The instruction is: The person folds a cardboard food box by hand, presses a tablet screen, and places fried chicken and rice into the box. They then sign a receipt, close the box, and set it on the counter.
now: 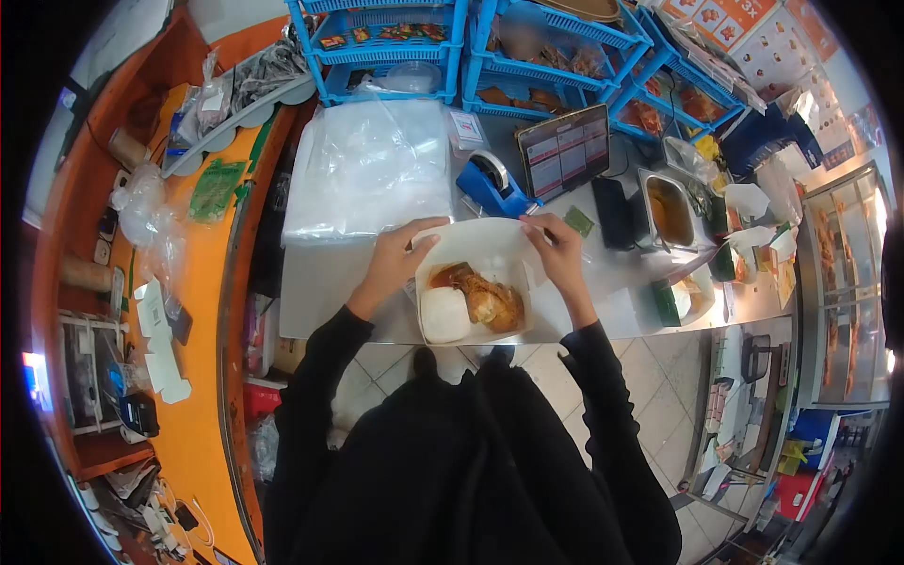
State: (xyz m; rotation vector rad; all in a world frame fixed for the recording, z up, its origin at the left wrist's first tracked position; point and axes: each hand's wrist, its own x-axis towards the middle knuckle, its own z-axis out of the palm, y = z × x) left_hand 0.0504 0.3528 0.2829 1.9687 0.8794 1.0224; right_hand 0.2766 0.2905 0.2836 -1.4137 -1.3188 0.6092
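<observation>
A white paper food box (480,243) stands at the near edge of the metal table, its lid flap raised. Inside lie a white block of rice (444,314) and a browned piece of fried chicken (494,306), with reddish-brown sauce beside them. My left hand (397,262) pinches the upper left corner of the flap between thumb and fingers. At the opposite corner, my right hand (557,256) grips the flap in the same way. Just beyond the box sits a blue tape dispenser (494,188).
A stack of clear plastic bags (367,169) lies at the table's back left. Behind the dispenser leans a tablet (565,151). A metal pan of sauce (670,212) and several open boxes (687,297) occupy the right. Blue crates (386,52) line the back.
</observation>
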